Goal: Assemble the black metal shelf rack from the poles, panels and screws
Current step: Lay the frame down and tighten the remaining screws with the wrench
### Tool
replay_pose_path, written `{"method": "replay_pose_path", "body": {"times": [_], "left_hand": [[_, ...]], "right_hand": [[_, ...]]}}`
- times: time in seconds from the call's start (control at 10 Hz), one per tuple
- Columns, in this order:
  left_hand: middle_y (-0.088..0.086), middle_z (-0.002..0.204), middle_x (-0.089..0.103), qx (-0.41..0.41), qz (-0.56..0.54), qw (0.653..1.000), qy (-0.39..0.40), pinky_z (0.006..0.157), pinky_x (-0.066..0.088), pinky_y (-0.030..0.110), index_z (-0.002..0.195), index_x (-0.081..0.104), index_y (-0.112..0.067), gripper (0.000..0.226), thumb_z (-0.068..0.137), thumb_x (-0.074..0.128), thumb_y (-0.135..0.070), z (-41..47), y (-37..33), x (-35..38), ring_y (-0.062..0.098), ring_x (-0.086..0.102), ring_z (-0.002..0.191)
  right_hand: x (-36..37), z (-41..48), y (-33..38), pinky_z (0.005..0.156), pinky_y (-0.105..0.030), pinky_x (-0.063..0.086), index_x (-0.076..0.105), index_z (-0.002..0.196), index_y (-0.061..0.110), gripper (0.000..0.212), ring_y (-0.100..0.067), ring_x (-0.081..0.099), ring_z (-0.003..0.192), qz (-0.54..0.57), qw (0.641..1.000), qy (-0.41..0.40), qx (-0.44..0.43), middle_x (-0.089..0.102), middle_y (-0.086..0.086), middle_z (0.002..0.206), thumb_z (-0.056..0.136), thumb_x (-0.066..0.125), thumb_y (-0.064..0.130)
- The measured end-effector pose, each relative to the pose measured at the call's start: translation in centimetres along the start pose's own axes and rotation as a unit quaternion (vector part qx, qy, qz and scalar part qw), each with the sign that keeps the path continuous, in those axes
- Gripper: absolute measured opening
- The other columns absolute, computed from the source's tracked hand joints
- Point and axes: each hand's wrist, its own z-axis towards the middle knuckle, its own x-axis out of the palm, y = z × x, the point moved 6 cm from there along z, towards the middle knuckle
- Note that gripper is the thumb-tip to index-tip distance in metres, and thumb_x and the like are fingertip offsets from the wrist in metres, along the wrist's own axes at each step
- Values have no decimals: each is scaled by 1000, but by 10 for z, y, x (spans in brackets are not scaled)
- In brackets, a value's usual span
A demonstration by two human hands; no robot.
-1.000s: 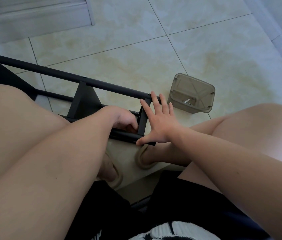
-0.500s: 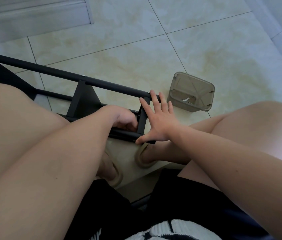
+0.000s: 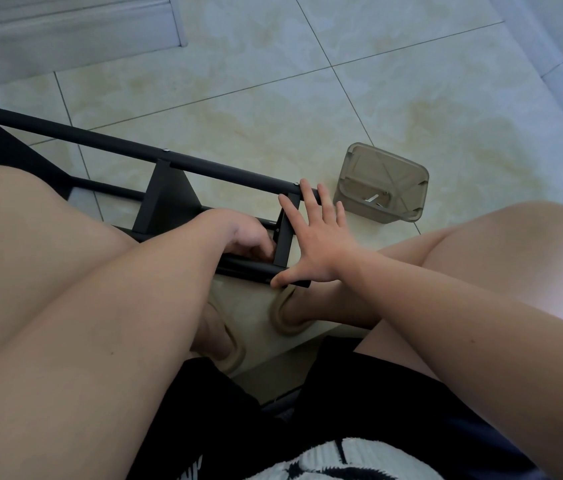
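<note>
Rack (image 3: 166, 199) lies on its side on the floor (image 3: 273, 109), ctr-left of frame; top pole (image 3: 100, 142) runs from the left edge to ctr. Right hand (image 3: 318, 244) is flat & spread wide vs the rack's end: fingers on the end panel (image 3: 283, 237) & top pole tip, thumb on the low pole (image 3: 249, 268). Grips nothing. Left hand (image 3: 245, 233) sits just left of that panel, fingers curled down & in; can't tell if it has hold of anything. Grey box (image 3: 382, 181) stands on the floor just right of the rack, small metal bit (image 3: 373, 198) inside.
</note>
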Motion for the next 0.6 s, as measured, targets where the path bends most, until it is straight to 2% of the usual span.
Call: {"method": "replay_pose_path", "body": {"times": [0.2,0.3,0.4,0.5,0.6], "left_hand": [[0,79,76,7,-15,1000,16,72,51,24,87,74,-10,17,93,58,-7,-1,-3,4,10,70,71],[3,83,74,16,-19,1000,3,79,53,26,88,72,-9,12,91,61,-6,1,-3,3,14,69,79],[7,94,72,18,-11,1000,7,98,48,34,99,71,-7,16,92,57,-3,1,-3,4,21,65,93],[9,94,72,17,-16,1000,11,96,48,33,97,72,-8,20,90,55,0,2,-2,3,21,65,90],[9,86,73,8,-22,999,22,88,49,31,82,74,-11,28,89,51,3,3,0,3,23,66,84]], "right_hand": [[0,-1,1,122,-62,-5,-21,158,33,148,-38,-34,148,2,1000,0,-2,-40,-8,160,53,61,96],[-1,-1,0,122,-62,-5,-22,158,33,148,-38,-34,148,0,1000,1,-1,-40,-8,160,53,61,96],[-1,-1,0,122,-61,-5,-21,158,33,148,-38,-34,148,3,1000,0,-3,-40,-8,160,53,61,96],[-1,-1,0,122,-61,-5,-21,158,32,148,-38,-33,148,2,1000,0,-3,-40,-8,160,52,61,97],[-1,-1,0,122,-61,-5,-21,158,32,148,-38,-34,148,1,1000,2,-1,-40,-8,159,52,60,97]]}}
